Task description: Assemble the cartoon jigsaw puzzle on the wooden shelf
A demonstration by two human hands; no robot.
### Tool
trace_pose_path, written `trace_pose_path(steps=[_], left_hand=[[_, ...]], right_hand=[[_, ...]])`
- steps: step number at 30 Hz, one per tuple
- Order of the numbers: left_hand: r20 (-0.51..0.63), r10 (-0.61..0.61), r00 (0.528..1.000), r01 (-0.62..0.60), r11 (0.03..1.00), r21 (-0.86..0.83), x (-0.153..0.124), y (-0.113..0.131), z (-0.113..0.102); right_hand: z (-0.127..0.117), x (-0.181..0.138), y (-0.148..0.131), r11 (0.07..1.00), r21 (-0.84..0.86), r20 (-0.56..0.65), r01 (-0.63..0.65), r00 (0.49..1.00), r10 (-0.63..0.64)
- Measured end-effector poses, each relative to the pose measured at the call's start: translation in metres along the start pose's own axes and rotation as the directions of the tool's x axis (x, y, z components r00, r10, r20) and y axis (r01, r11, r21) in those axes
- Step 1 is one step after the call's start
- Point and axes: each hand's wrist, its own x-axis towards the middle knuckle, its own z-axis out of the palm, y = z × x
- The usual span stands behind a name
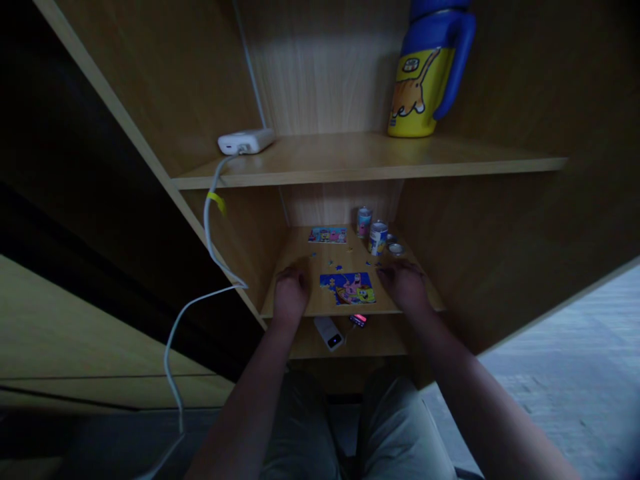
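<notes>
A partly assembled jigsaw puzzle (353, 288) with cartoon figures lies on the middle shelf, between my two hands. Its upper left part has a ragged edge. My left hand (291, 291) rests to its left with fingers curled; what they may hold is hidden. On the right, my right hand (406, 285) has its fingers drawn together, tips pointing left near the puzzle's upper right corner. A small dark spot shows at those fingertips, too small to name. Several loose puzzle pieces (339, 267) are scattered behind the puzzle. Farther back lies a rectangular cartoon picture (327, 235).
Two printed cans (378, 239) stand at the back right beside round metal lids (396, 249). Above, a shelf (345, 157) carries a white charger (246, 141) with a hanging cable (207, 227) and a blue-yellow bottle (417, 83). A white power bank (327, 331) lies below.
</notes>
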Motion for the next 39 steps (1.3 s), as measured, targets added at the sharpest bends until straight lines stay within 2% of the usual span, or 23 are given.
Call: trace_pose_path(steps=[7,18,27,39], left_hand=[[0.057,0.049,0.997,-0.047,0.998,-0.034,0.001,0.005,0.000],[0.116,0.019,0.993,-0.014,0.999,-0.040,0.002,0.008,-0.003],[0.146,0.014,0.989,-0.007,0.999,-0.044,0.003,0.008,-0.004],[0.156,0.011,0.988,-0.005,0.999,-0.042,0.003,0.007,-0.002]], right_hand=[[0.003,0.002,0.005,0.995,0.071,-0.007,0.069,0.998,-0.069],[0.009,0.005,0.010,0.977,0.135,-0.060,0.166,0.985,-0.159],[0.012,0.003,0.008,0.957,0.166,-0.050,0.236,0.972,-0.231],[0.009,0.002,0.012,0.889,0.395,-0.112,0.231,0.973,-0.203]])
